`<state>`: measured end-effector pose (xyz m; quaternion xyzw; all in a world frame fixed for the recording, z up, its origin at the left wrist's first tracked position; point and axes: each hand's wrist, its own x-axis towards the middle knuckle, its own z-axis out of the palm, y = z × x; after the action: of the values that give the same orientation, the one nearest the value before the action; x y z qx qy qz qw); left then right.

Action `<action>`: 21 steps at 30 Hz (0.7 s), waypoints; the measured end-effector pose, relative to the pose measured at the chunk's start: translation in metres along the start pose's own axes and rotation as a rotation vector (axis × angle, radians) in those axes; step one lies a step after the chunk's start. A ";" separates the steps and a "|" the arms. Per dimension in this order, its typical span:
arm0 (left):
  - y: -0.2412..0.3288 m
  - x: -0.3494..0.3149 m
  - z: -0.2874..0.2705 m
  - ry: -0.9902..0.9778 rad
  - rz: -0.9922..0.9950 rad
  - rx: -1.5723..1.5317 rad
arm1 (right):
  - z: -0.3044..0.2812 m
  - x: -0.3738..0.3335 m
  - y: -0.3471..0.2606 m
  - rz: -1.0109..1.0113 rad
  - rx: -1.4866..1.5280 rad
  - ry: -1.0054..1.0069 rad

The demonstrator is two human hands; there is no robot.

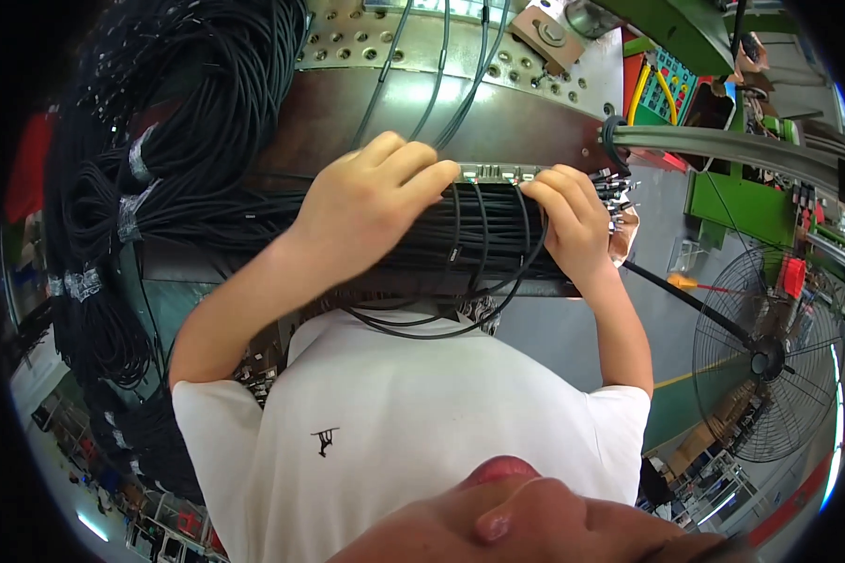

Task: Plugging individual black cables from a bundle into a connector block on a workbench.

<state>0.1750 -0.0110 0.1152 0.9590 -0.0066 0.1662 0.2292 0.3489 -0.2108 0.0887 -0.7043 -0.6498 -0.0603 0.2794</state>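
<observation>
Ahead of me, a narrow metal bar (491, 174) with slots lies across the work surface, with small connector ends along it. Several black cables (483, 230) run down from it and loop toward my shirt. My left hand (371, 202) is curled closed, its thumb and index tips at the bar's left end; what they pinch is hidden. At the right end, my right hand (570, 211) is closed with its fingertips on a black cable where it meets the bar. Under both hands lies a thick bundle of black cables (413, 239).
Large coils of black cable (225, 84) hang at the left, tied with clear wrap (130, 216). Beyond the bar stands a metal plate with holes (347, 39), with more cables hanging before it. A green machine (671, 28) and a caged fan (767, 361) stand at the right.
</observation>
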 end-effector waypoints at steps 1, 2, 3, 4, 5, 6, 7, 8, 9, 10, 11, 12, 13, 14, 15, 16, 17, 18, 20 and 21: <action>-0.015 0.003 0.008 0.003 0.137 0.022 | -0.001 0.002 0.002 -0.011 0.006 0.002; -0.026 0.010 0.010 0.004 0.126 0.030 | -0.001 0.003 0.005 -0.038 -0.025 -0.034; -0.031 0.017 0.011 -0.088 0.235 0.010 | -0.005 0.002 0.003 -0.055 -0.060 -0.074; -0.035 0.022 0.011 -0.180 0.345 -0.011 | -0.007 0.003 0.002 -0.055 -0.055 -0.079; -0.039 0.028 0.011 -0.226 0.351 -0.061 | -0.010 0.007 0.004 -0.098 -0.037 -0.080; -0.044 0.029 0.013 -0.252 0.338 -0.099 | -0.011 0.010 0.006 -0.140 -0.020 -0.082; -0.047 0.032 0.012 -0.257 0.341 -0.117 | -0.005 0.010 0.012 -0.170 -0.057 -0.108; -0.051 0.034 0.012 -0.264 0.345 -0.137 | -0.005 0.010 0.013 -0.169 -0.057 -0.107; -0.052 0.035 0.012 -0.265 0.346 -0.136 | -0.007 0.010 0.014 -0.161 -0.043 -0.131; -0.051 0.035 0.012 -0.273 0.339 -0.167 | -0.009 0.011 0.015 -0.154 -0.030 -0.155; -0.051 0.035 0.011 -0.283 0.333 -0.196 | -0.010 0.012 0.015 -0.170 -0.044 -0.160; -0.051 0.034 0.012 -0.276 0.313 -0.219 | -0.012 0.014 0.014 -0.169 -0.046 -0.157; -0.050 0.034 0.013 -0.275 0.308 -0.228 | -0.014 0.017 0.012 -0.180 -0.061 -0.187; -0.049 0.033 0.012 -0.275 0.301 -0.236 | -0.015 0.020 0.009 -0.193 -0.075 -0.215; -0.048 0.034 0.011 -0.298 0.279 -0.247 | -0.014 0.024 0.007 -0.196 -0.091 -0.213; -0.048 0.033 0.010 -0.300 0.284 -0.244 | -0.012 0.026 0.008 -0.194 -0.093 -0.208; -0.049 0.032 0.012 -0.289 0.256 -0.273 | -0.012 0.028 0.011 -0.142 -0.016 -0.223; -0.050 0.032 0.012 -0.278 0.228 -0.302 | -0.012 0.029 0.014 -0.089 0.061 -0.237; -0.057 0.034 0.000 -0.157 0.143 -0.414 | -0.022 0.033 0.029 0.109 0.338 -0.415; -0.067 0.039 -0.003 0.056 0.051 -0.354 | -0.022 0.041 0.035 0.175 0.361 -0.299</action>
<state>0.2164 0.0529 0.1013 0.8983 -0.0533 0.1950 0.3902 0.3939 -0.1852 0.1139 -0.6976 -0.6208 0.1860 0.3056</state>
